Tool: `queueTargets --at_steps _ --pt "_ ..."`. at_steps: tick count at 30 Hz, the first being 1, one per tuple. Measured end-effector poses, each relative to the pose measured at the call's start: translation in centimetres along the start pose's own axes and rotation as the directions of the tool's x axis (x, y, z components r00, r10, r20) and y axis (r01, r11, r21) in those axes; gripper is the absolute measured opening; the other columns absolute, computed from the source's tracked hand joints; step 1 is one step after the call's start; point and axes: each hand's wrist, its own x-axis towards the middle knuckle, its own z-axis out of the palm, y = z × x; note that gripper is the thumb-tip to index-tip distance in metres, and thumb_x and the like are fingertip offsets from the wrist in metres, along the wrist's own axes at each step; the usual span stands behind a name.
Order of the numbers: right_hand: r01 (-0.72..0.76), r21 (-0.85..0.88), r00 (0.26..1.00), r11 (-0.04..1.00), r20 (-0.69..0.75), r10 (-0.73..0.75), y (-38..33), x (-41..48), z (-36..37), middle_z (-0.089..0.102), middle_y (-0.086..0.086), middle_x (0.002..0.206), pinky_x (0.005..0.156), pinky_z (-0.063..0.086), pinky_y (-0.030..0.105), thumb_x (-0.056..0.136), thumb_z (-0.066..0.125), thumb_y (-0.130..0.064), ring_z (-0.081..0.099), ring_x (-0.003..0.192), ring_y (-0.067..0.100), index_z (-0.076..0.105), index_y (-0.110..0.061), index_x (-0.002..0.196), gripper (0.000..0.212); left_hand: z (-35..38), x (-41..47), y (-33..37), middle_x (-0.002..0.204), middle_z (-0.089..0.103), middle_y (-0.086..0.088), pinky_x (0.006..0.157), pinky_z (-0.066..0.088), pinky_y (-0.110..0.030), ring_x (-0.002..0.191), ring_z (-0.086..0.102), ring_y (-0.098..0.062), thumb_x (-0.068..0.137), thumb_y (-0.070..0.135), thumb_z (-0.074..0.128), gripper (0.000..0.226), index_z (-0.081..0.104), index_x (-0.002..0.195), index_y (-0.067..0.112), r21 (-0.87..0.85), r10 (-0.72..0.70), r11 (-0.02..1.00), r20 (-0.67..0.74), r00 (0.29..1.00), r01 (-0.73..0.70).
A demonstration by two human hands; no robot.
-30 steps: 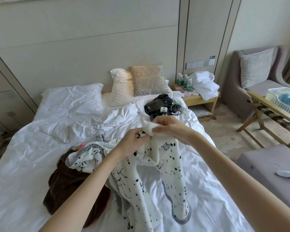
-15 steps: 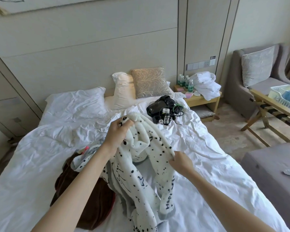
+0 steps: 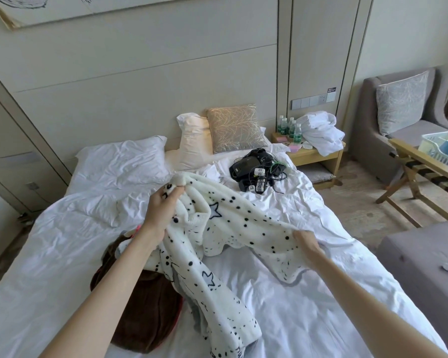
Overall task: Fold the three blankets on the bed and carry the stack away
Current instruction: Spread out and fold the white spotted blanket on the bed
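bed [image 3: 62, 254]: white, rumpled sheet; carries everything below.
spotted blanket [image 3: 233, 218]: white fleece with black dots, grey star outlines and a grey scalloped trim. Unfolded. Its upper edge is lifted off the bed and stretched between both hands. The rest sags to the sheet and trails toward the foot of the bed.
brown blanket [image 3: 145, 311]: dark brown, bunched in a heap on the bed's left side. It is partly under the spotted one, with a pink-red edge showing at its far end.
left grip [image 3: 163, 205]: closed on a bunched corner of the spotted blanket, raised, the higher of the two.
right grip [image 3: 308, 244]: holds the blanket's edge lower and to the right; fingertips hidden in the fleece.
black gear with cables [image 3: 256, 171]: on the sheet near the pillows, apart from the blankets.
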Motion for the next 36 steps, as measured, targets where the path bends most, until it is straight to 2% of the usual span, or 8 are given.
queueTargets --at_steps 5,13,18,21,23,26,30,36 --pt "-0.021 0.468 0.964 0.883 0.245 -0.107 -10.8 -3.7 -3.5 0.057 0.004 0.056 0.050 0.040 0.024 0.089 0.042 -0.012 0.053 0.046 0.016 0.054 -0.011 0.071 0.022 0.6 0.0 3.5 0.098 0.073 -0.003 0.092 0.050 -0.043 0.102 0.066 -0.023 0.088 0.035 0.065 0.007 0.069 0.088 0.029 0.014 0.085 0.996 0.029 0.996 -0.085" --pt "0.214 0.607 0.874 0.766 0.231 -0.428 -25.7 -17.0 -7.8 0.062 0.004 0.054 0.050 0.051 0.025 0.089 0.049 -0.014 0.062 0.047 0.014 0.059 -0.010 0.069 0.023 -0.4 -2.8 16.7 0.095 0.072 -0.005 0.088 0.053 -0.045 0.094 0.068 -0.025 0.088 0.037 0.063 0.022 0.069 0.098 0.019 -0.043 0.295 0.955 0.047 0.954 -0.293" --pt "0.349 0.721 0.705 0.598 0.218 -0.675 -31.4 -26.2 -11.6 0.042 -0.003 0.042 0.038 0.040 0.018 0.088 0.043 -0.012 0.042 0.034 0.010 0.047 -0.021 0.036 0.053 -2.6 -6.7 26.0 0.082 0.074 0.006 0.072 0.054 -0.035 0.081 0.070 -0.016 0.090 0.037 0.062 0.011 0.071 0.092 0.029 -0.096 0.492 0.868 0.038 0.870 -0.487" --pt "0.463 0.730 0.609 0.502 0.150 -0.779 -33.4 -30.7 -13.7 0.034 -0.008 0.041 0.037 0.030 0.017 0.089 0.047 -0.019 0.031 0.033 0.008 0.037 -0.024 0.042 0.048 -4.1 -9.3 31.5 0.098 0.075 -0.005 0.082 0.055 -0.040 0.092 0.071 -0.023 0.090 0.038 0.064 0.018 0.070 0.101 0.025 -0.154 0.568 0.816 0.034 0.822 -0.557" --pt "0.511 0.726 0.574 0.461 0.110 -0.811 -34.6 -32.5 -14.8 0.029 -0.009 0.045 0.041 0.023 0.021 0.088 0.049 -0.022 0.025 0.038 0.008 0.032 -0.024 0.049 0.043 -5.1 -10.6 34.3 0.094 0.076 0.000 0.074 0.058 -0.035 0.088 0.073 -0.019 0.089 0.038 0.065 0.016 0.070 0.099 0.028 -0.216 0.593 0.791 0.039 0.804 -0.573" --pt "0.578 0.643 0.624 0.503 0.049 -0.780 -35.9 -33.1 -15.4 0.031 -0.009 0.045 0.038 0.025 0.020 0.090 0.047 -0.021 0.027 0.038 0.007 0.032 -0.024 0.052 0.041 -5.6 -11.4 35.9 0.091 0.077 0.002 0.063 0.056 -0.029 0.082 0.074 -0.016 0.087 0.039 0.068 0.022 0.068 0.104 0.025 -0.281 0.588 0.786 0.065 0.806 -0.550" --pt "0.576 0.415 0.761 0.704 0.042 -0.647 -33.2 -28.9 -14.0 0.035 -0.004 0.051 0.043 0.032 0.022 0.089 0.045 -0.023 0.035 0.041 0.010 0.036 -0.020 0.059 0.031 -3.3 -9.3 30.5 0.090 0.077 -0.001 0.060 0.054 -0.026 0.078 0.074 -0.016 0.089 0.040 0.066 0.022 0.069 0.100 0.022 -0.193 0.493 0.865 0.150 0.857 -0.464" --pt "0.407 0.203 0.910 0.890 -0.010 -0.414 -21.5 -19.1 -8.0 0.042 0.008 0.063 0.049 0.037 0.022 0.087 0.040 -0.006 0.043 0.052 0.020 0.046 -0.014 0.070 0.020 3.2 -6.3 12.6 0.124 0.061 -0.002 0.088 0.053 -0.037 0.114 0.060 -0.023 0.092 0.045 0.061 0.048 0.056 0.129 0.016 0.166 0.216 0.948 0.293 0.931 -0.272"
